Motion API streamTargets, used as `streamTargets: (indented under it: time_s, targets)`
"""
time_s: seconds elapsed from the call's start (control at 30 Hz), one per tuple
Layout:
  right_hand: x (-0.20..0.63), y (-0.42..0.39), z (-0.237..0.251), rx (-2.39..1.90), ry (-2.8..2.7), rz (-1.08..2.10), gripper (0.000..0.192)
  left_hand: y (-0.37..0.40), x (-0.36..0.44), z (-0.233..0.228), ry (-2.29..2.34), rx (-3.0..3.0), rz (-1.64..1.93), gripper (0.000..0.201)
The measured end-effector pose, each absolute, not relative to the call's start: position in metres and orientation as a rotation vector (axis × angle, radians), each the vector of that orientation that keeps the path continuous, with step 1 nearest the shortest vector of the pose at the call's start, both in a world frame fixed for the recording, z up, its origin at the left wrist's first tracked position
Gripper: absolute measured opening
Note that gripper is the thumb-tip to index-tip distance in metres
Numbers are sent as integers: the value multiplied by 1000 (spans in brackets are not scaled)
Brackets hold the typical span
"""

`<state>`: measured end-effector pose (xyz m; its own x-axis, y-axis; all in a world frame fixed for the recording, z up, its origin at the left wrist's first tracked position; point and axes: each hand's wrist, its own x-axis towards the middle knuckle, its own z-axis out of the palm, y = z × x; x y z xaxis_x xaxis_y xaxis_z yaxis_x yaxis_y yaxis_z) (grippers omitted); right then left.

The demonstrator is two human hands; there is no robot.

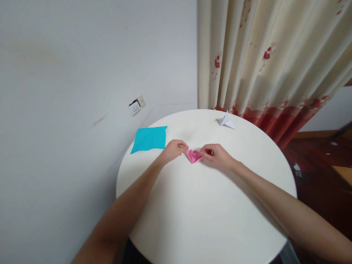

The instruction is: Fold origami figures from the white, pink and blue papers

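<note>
A small pink folded paper (194, 156) with pointed flaps is between my two hands, near the middle of the round white table (203, 205). My left hand (175, 148) pinches its left tip between thumb and fingers. On the other side, my right hand (214, 154) closes its thumb and fingertips on the right edge of the paper. Both hands are low over the tabletop. The fingertips cover the outer corners of the pink paper.
A blue sheet of paper (150, 138) with uneven edges lies at the table's left, by the wall (96, 66). Toward the back right stands a white folded paper figure (226, 121). Behind it hangs a patterned curtain (255, 55). A wall socket (134, 108) sits beyond the blue sheet.
</note>
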<state>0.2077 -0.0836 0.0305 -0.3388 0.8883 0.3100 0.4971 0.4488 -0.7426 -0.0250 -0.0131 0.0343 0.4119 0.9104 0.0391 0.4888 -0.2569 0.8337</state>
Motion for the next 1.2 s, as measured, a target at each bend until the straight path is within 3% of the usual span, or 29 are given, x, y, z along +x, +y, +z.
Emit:
streamTargets:
  time_s: [0.53, 0.77, 1.1, 1.2]
  targets:
    - [220, -86, 32, -993, -2189, 753, 15, -2, -27, 24, 1232, 1998, 694, 30]
    - [217, -82, 33, -1026, -2082, 532, 20, -12, -21, 35, 1001, 2257, 811, 30]
    - [205, -89, 26, -802, -2290, 447, 25, -17, -33, 38, 760, 2573, 410, 42]
    - [207, -88, 24, -848, -2286, 448, 19, -15, -34, 40, 770, 2575, 407, 32]
